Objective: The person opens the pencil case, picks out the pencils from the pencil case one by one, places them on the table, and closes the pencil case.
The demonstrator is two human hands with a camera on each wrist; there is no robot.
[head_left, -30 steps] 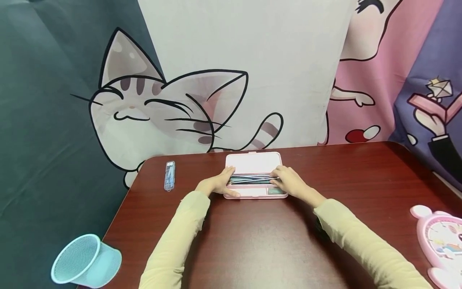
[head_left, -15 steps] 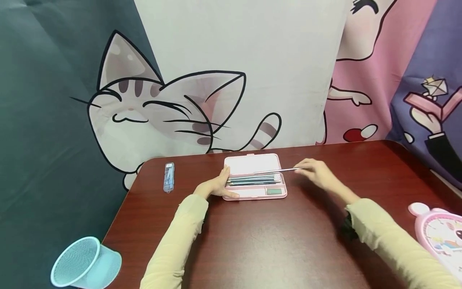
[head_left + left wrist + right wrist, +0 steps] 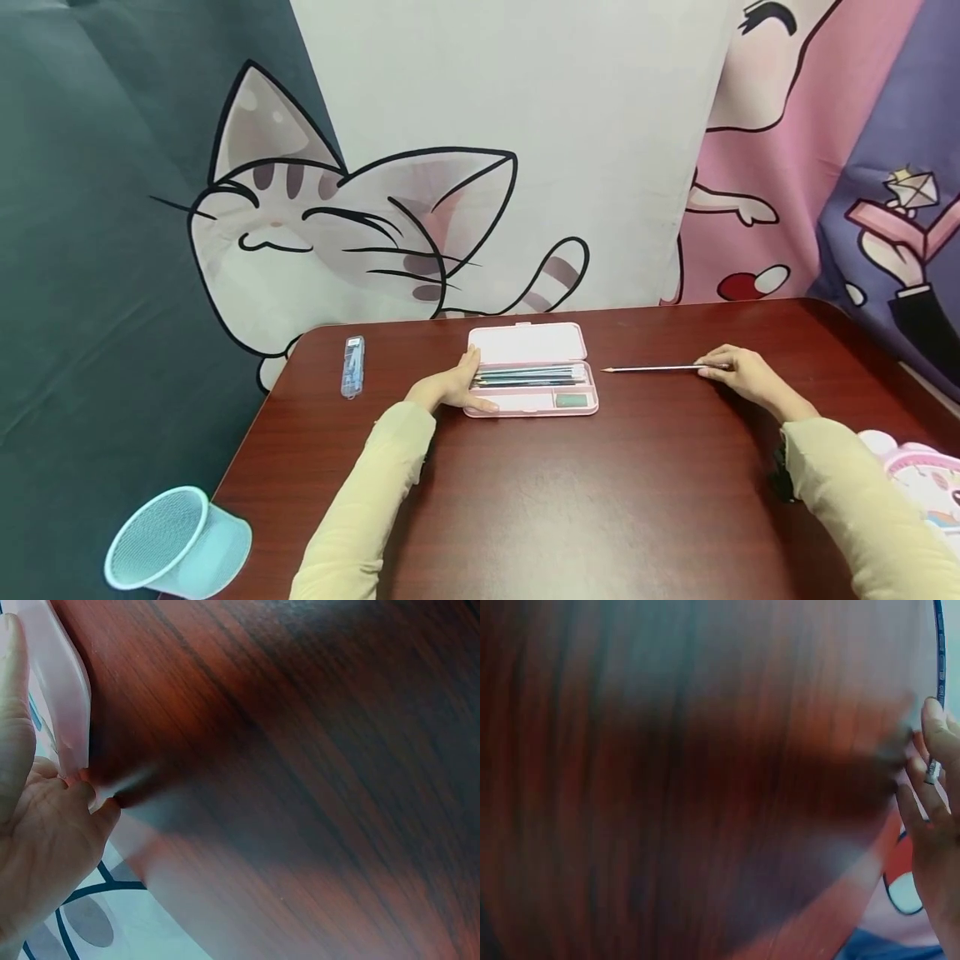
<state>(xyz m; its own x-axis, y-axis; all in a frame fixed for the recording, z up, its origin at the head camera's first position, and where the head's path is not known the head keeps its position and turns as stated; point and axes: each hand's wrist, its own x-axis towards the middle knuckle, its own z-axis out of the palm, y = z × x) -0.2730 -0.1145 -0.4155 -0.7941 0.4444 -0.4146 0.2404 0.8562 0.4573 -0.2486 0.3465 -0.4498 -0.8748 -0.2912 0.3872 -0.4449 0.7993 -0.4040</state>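
Observation:
A pink pencil case (image 3: 531, 413) lies with its lid (image 3: 528, 342) folded back, several pencils (image 3: 528, 376) in its long slot and a green eraser (image 3: 572, 401) in the front right compartment. My left hand (image 3: 448, 386) grips the case's left end, thumb at the front and fingers towards the back; the left wrist view shows this hand (image 3: 56, 825) against the pink wall. To the right of the case, my right hand (image 3: 742, 372) pinches one pencil (image 3: 652, 368) near its blunt end, its tip pointing left. In the right wrist view the pencil (image 3: 940, 652) runs between thumb and fingers.
A slim blue translucent case (image 3: 352, 367) lies at the back left of the table (image 3: 555, 500). A light-blue mesh cup (image 3: 183, 542) is at the left front. At the right, a pink clock (image 3: 930, 483) is partly behind the sleeve. A printed cloth (image 3: 600, 167) hangs behind.
My right hand has drawn one pencil out of the case and carried it right, down close to the table. My left hand has stayed at the case's left end.

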